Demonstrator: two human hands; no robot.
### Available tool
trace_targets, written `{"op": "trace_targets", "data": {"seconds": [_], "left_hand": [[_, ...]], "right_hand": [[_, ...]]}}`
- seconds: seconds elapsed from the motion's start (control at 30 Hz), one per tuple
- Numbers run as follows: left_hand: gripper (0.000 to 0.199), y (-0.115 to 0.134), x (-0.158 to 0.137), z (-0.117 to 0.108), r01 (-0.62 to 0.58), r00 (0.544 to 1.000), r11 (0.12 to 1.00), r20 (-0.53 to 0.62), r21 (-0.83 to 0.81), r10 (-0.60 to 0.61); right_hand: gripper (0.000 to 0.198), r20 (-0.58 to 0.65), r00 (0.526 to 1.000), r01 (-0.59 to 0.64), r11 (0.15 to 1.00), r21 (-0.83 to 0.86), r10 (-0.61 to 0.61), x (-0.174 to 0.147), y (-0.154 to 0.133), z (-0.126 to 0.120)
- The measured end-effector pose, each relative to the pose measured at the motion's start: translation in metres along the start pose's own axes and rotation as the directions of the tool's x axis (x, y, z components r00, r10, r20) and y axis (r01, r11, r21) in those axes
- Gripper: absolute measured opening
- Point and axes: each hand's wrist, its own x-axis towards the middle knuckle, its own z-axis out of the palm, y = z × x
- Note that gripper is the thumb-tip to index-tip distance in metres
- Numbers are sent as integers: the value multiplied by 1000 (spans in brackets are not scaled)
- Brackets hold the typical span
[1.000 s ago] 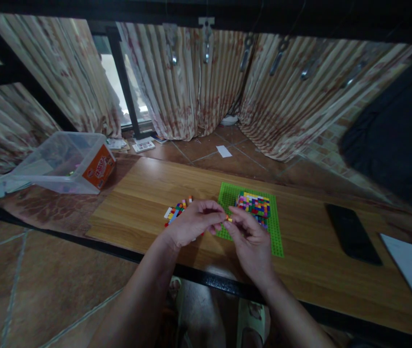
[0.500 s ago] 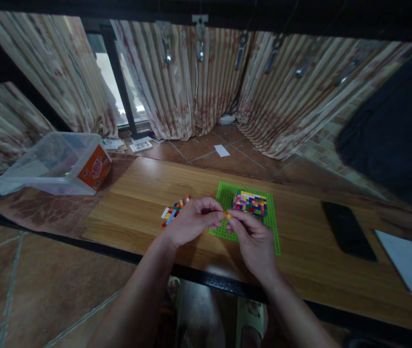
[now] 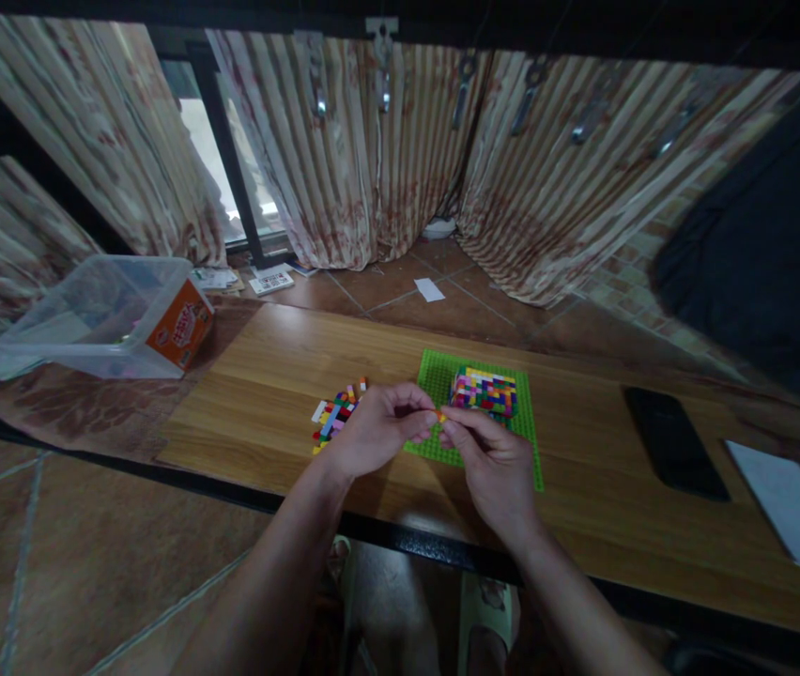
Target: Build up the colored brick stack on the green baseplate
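My left hand (image 3: 378, 427) and my right hand (image 3: 495, 455) meet fingertip to fingertip over the near left part of a green baseplate (image 3: 527, 446). Between them they pinch small orange and yellow toy bricks (image 3: 440, 416), partly covered by the fingers. Behind my right hand, a block built of many coloured bricks (image 3: 485, 390) stands on the baseplate. A pile of loose toy bricks (image 3: 333, 413) lies on the wood just left of my left hand, which hides part of it.
A clear plastic bin (image 3: 97, 310) with an orange label stands at the table's left end. On the right of the wooden tabletop (image 3: 245, 394) lie a black phone (image 3: 674, 441) and a white sheet (image 3: 791, 507). Curtains (image 3: 372, 169) hang beyond the table.
Both hands stay together, pinching the small bricks, with only slight finger movement. The whole view has shifted slightly.
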Motion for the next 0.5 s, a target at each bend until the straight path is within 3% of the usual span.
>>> {"op": "trace_targets", "data": {"seconds": [0.23, 0.5], "left_hand": [[15, -3, 2, 3, 29, 997, 999, -77, -38, -32], [24, -4, 0, 9, 35, 998, 991, -56, -131, -43]], "right_hand": [[12, 0, 1000, 15, 1000, 25, -15, -1, 0, 0], [11, -2, 1000, -21, 997, 70, 21, -2, 1, 0]]}}
